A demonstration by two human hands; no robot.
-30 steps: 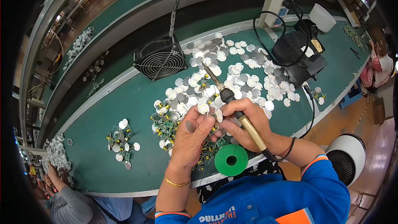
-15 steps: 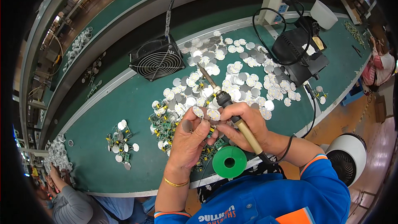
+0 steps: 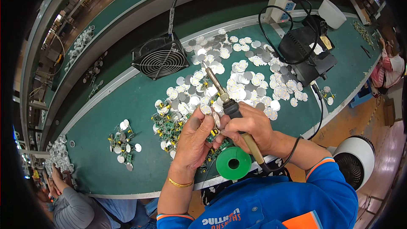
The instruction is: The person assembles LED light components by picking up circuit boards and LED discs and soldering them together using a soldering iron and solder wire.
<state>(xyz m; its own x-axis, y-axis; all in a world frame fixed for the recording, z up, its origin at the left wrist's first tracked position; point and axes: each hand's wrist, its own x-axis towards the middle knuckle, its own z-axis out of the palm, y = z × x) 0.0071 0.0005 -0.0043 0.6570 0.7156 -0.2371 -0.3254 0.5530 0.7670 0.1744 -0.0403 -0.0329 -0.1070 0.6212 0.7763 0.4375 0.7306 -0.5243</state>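
My left hand (image 3: 196, 138) pinches a small round white disc with a green circuit board (image 3: 213, 123) above the green bench. My right hand (image 3: 251, 128) grips a soldering iron (image 3: 224, 98) by its black and tan handle; the metal tip points up and away from me over the pile. Both hands meet just above a green spool of solder wire (image 3: 233, 163) at the near bench edge. A large heap of round white and grey discs (image 3: 237, 72) spreads behind the hands. Small green circuit boards (image 3: 167, 124) lie to the left of my left hand.
A black square fan (image 3: 160, 58) stands at the back left. A black soldering station (image 3: 307, 55) with cables sits at the right. A smaller cluster of discs and boards (image 3: 123, 144) lies far left. Another person (image 3: 68, 199) sits at lower left. A white round fan (image 3: 354, 161) stands by my right.
Both hands stayed together over the spool. The iron's tip has swung up, away from the disc, while the left hand keeps the small disc pinched.
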